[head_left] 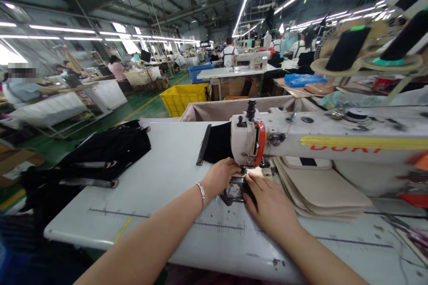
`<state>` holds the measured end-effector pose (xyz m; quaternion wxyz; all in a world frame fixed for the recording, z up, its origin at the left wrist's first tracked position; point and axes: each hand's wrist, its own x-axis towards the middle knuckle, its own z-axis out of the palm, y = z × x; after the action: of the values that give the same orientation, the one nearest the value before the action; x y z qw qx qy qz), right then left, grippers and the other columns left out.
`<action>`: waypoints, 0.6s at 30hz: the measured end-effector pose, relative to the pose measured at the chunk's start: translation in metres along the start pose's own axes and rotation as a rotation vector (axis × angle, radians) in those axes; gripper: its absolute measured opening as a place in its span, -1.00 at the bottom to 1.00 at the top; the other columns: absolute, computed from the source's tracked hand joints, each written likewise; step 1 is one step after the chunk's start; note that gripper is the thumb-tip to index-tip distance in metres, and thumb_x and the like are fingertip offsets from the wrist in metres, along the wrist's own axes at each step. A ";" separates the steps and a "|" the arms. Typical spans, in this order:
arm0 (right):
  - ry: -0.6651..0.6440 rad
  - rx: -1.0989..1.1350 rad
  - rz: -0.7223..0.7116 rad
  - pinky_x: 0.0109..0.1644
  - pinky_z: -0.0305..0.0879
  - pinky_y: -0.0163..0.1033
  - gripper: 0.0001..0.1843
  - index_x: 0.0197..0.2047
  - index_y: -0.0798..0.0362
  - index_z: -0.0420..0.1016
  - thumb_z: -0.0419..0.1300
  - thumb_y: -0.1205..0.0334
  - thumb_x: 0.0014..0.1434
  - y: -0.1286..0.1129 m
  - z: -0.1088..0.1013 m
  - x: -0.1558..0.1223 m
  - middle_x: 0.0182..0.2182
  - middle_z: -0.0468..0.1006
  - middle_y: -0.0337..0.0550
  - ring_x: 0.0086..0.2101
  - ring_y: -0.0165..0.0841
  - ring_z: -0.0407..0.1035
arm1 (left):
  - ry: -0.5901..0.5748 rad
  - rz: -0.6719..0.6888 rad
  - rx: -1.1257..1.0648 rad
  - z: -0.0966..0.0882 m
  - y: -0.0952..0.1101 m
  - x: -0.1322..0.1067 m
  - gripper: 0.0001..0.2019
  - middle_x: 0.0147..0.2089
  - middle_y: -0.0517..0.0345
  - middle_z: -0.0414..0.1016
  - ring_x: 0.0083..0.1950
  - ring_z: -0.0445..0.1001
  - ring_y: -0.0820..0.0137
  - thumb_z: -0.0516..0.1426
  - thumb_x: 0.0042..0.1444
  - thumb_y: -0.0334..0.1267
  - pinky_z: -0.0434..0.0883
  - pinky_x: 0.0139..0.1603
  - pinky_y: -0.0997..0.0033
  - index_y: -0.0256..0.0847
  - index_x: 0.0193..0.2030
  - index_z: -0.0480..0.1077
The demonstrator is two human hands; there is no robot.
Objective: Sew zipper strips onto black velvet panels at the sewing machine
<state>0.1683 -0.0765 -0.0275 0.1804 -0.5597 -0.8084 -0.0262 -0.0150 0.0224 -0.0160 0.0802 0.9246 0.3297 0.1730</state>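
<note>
Bare forearms (152, 236) lead my view to the left hand (219, 177), fingers bent together, and the right hand (272, 200), thumb spread apart, flanking the space under the sewing machine head (241, 142) seemingly for steadiness, any grip impossible to tell, as black fabric (219, 142) lies just beyond the left.

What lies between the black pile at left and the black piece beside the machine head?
In the head view, only white tabletop lies between the black pile and the black piece.
</note>
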 end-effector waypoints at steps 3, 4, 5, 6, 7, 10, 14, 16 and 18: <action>-0.001 -0.014 0.011 0.13 0.22 0.01 -0.55 0.20 0.12 0.32 0.05 0.20 0.27 -0.005 -0.004 0.001 0.12 0.39 0.00 0.07 -0.12 0.26 | 0.021 0.002 -0.014 0.001 0.000 -0.002 -0.72 -0.01 0.07 0.52 0.05 0.45 0.31 0.05 0.18 -0.52 0.41 0.14 0.31 -0.20 -0.09 0.51; -0.003 -0.019 0.012 0.12 0.23 0.00 -0.56 0.19 0.11 0.33 0.06 0.22 0.27 -0.008 -0.007 0.001 0.11 0.40 -0.01 0.06 -0.14 0.27 | 0.030 0.006 -0.025 0.002 -0.001 -0.003 -0.72 -0.01 0.08 0.52 0.05 0.45 0.32 0.05 0.17 -0.53 0.41 0.14 0.31 -0.20 -0.10 0.51; -0.005 -0.023 0.010 0.12 0.24 -0.02 -0.58 0.18 0.10 0.34 0.07 0.23 0.26 -0.010 -0.012 0.001 0.09 0.41 -0.02 0.05 -0.15 0.28 | 0.041 0.013 -0.038 0.004 -0.002 -0.004 -0.71 -0.02 0.09 0.53 0.05 0.45 0.32 0.04 0.18 -0.53 0.41 0.14 0.31 -0.20 -0.10 0.52; -0.009 -0.026 0.003 0.11 0.24 -0.04 -0.60 0.15 0.09 0.37 0.09 0.25 0.24 -0.013 -0.017 0.000 0.07 0.43 -0.04 0.04 -0.17 0.29 | 0.052 0.020 -0.053 0.005 -0.003 -0.005 -0.71 -0.02 0.11 0.53 0.05 0.45 0.33 0.04 0.18 -0.53 0.41 0.15 0.31 -0.19 -0.11 0.52; -0.013 -0.027 -0.006 0.10 0.24 -0.04 -0.64 0.10 0.07 0.40 0.10 0.27 0.23 -0.014 -0.025 -0.001 0.03 0.46 -0.07 0.02 -0.18 0.30 | 0.061 0.024 -0.067 0.006 -0.004 -0.005 -0.72 -0.03 0.12 0.54 0.05 0.45 0.34 0.04 0.18 -0.53 0.41 0.15 0.32 -0.19 -0.11 0.52; -0.019 -0.052 -0.015 0.09 0.24 -0.03 -0.76 -0.05 0.02 0.48 0.07 0.23 0.26 -0.006 -0.053 -0.004 -0.09 0.51 -0.12 -0.03 -0.19 0.34 | 0.079 0.006 -0.097 0.008 -0.005 -0.006 -0.71 -0.02 0.13 0.53 0.04 0.46 0.36 0.05 0.17 -0.53 0.42 0.14 0.34 -0.18 -0.10 0.52; -0.013 -0.231 0.148 0.12 0.20 0.03 -0.57 0.04 0.11 0.42 -0.05 0.02 0.32 0.045 -0.079 0.000 -0.06 0.50 0.06 -0.01 -0.08 0.33 | 0.105 -0.034 -0.112 0.004 0.000 -0.008 -0.74 0.02 0.10 0.49 0.04 0.45 0.35 0.06 0.20 -0.42 0.42 0.13 0.34 -0.16 -0.03 0.49; -0.009 -0.321 0.277 0.19 0.10 0.12 -0.40 0.14 0.25 0.34 -0.04 -0.08 0.28 0.076 -0.078 0.010 0.05 0.42 0.25 0.08 0.06 0.25 | 0.113 -0.050 -0.111 0.002 0.004 -0.010 -0.76 0.04 0.08 0.47 0.04 0.45 0.32 0.13 0.20 -0.31 0.42 0.13 0.32 -0.16 0.00 0.47; -0.002 -0.347 0.339 0.26 -0.06 0.17 -0.25 0.26 0.29 0.20 -0.03 -0.16 0.25 0.102 -0.069 0.024 0.20 0.27 0.30 0.19 0.13 0.10 | 0.108 -0.045 -0.091 0.000 0.005 -0.011 -0.75 0.04 0.08 0.47 0.06 0.43 0.30 0.16 0.19 -0.23 0.39 0.15 0.30 -0.16 0.00 0.47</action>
<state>0.2727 -0.0339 0.0284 0.0825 -0.7099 -0.6865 -0.1337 -0.0198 0.0117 -0.0178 0.1084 0.9016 0.3461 0.2355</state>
